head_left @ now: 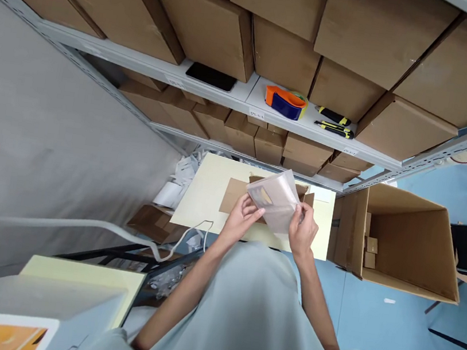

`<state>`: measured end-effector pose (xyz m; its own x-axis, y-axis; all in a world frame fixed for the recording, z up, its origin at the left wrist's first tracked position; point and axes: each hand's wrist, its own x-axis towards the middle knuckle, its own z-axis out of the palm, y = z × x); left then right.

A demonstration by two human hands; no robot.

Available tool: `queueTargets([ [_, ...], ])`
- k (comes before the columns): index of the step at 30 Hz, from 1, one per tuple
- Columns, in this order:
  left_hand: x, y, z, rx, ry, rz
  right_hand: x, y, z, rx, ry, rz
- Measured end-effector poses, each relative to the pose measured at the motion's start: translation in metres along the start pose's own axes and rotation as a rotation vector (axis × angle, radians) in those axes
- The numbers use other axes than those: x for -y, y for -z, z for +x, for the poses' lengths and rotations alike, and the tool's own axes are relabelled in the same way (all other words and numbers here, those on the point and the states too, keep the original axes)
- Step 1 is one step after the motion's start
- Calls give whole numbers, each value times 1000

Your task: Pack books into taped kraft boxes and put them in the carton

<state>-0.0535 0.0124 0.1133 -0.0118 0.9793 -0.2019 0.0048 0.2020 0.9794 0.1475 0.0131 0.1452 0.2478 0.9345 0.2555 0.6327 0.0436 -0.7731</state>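
Note:
A translucent plastic bag (278,200) with something yellowish and dark showing inside it is held up between both hands, tilted over the table. My left hand (243,218) is closed on its lower left edge, thumb on top. At its right edge my right hand (303,229) pinches the plastic. Beneath the bag, an open cardboard box (234,196) lies on the pale yellow table (201,193); the bag and hands hide much of that box, and its contents do not show.
Ahead, metal shelves hold cardboard boxes (285,55), an orange and blue tape dispenser (286,102), utility knives (334,129) and a black phone-like slab (211,76). A large open carton (406,245) stands right of the table. A white cable (121,230) crosses at left.

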Motion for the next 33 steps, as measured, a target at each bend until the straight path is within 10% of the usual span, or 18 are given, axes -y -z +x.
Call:
queueTargets([
  [4,-61,9,1,-228,-333,357,4,16,18,110,298,-171],
  [9,-109,35,24,204,-202,344,24,36,37,331,543,-246],
  [13,-97,45,36,410,-134,198,34,40,39,448,510,-253],
  [27,-55,58,46,294,-143,48,21,44,45,627,383,56],
  [33,-68,60,61,260,-372,60,25,42,71,564,472,-47],
])
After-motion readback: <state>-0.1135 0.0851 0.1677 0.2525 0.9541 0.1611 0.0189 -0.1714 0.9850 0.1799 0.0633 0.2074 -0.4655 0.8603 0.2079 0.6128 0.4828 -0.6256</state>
